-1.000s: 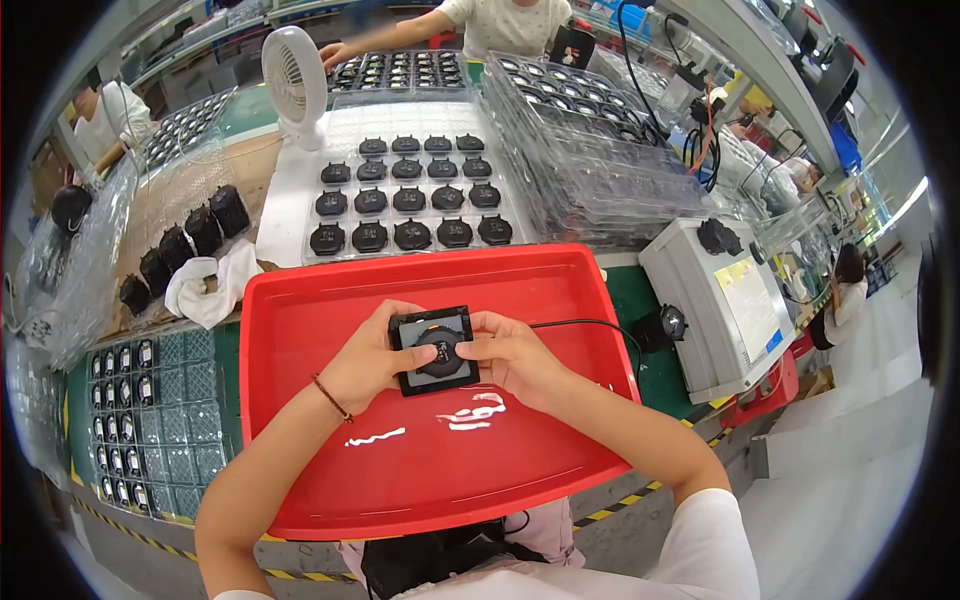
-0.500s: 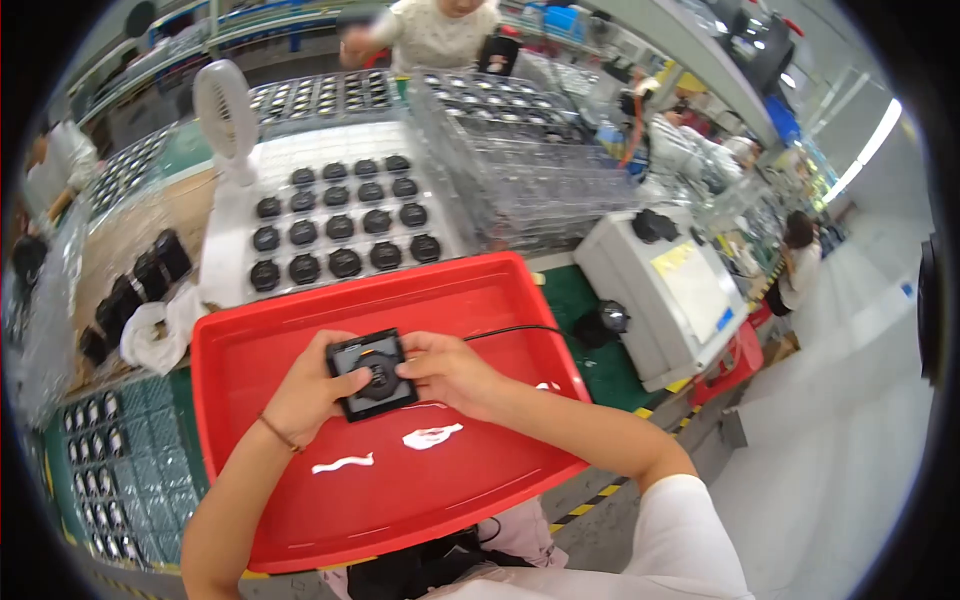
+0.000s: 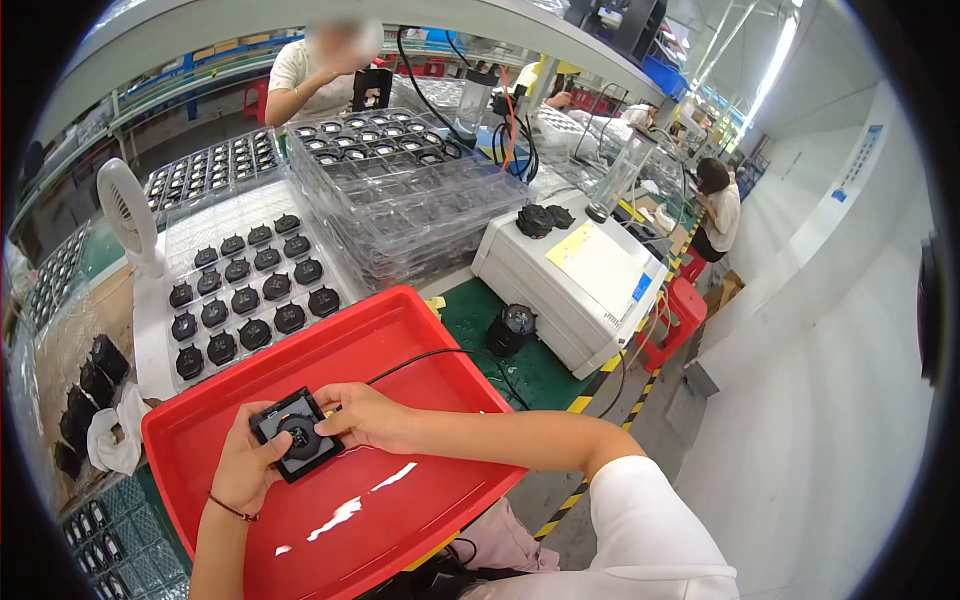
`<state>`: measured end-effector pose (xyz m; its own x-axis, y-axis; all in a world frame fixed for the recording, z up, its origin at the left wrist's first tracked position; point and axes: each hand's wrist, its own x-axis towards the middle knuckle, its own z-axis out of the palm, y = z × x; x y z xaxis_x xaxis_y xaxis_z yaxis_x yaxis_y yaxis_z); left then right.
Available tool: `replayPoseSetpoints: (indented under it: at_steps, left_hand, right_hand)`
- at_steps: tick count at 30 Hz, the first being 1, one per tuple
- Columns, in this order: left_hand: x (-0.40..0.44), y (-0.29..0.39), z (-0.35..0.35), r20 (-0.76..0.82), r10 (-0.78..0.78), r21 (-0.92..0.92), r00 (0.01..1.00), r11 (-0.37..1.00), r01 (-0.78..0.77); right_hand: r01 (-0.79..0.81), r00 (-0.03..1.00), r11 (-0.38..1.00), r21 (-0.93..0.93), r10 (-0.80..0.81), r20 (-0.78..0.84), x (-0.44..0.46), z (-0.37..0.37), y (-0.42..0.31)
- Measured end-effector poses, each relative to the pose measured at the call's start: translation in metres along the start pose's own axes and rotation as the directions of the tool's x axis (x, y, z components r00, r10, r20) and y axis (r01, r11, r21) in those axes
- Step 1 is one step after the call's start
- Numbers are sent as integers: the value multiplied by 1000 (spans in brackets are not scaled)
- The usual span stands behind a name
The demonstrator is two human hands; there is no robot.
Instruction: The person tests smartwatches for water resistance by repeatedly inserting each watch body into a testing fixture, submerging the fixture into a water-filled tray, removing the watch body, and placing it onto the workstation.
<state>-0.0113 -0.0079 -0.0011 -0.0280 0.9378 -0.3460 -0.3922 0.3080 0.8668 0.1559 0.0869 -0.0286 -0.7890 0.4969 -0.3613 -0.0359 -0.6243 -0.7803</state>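
A square black frame (image 3: 317, 469) with a grey inside is held over the red tray (image 3: 400, 528). On it lies a round black part (image 3: 302, 440). My left hand (image 3: 245, 462) grips the frame's left side, its thumb on the round part. From the right, my right hand (image 3: 365, 415) grips the frame, its thumb and fingers at the round part's edge. A black cable (image 3: 425, 354) runs over the tray from near the frame toward the right.
Behind the tray, rows of round black parts (image 3: 255, 333) sit in a clear plastic tray. A white fan (image 3: 127, 212) stands left, stacked clear trays (image 3: 400, 215) behind, a grey box (image 3: 570, 290) right. Opposite, a person (image 3: 315, 75) has a raised hand.
The view has swung to the right, so the tray, frame and hands appear lower and further left, tilted. Both hands keep hold of the frame. The person opposite has a hand raised to the face.
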Motion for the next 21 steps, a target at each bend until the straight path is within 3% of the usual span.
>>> replayPoseSetpoints:
  at_steps: [10,21]
  left_hand:
    - [2,-5,2,-6,17,35,1000,999,-17]
    - [-1,1,5,-19,-23,42,1000,999,23]
  right_hand:
    - [21,999,994,-111,-27,-45,-3,5,-2]
    - [42,998,993,-114,-48,-47,-2,4,0]
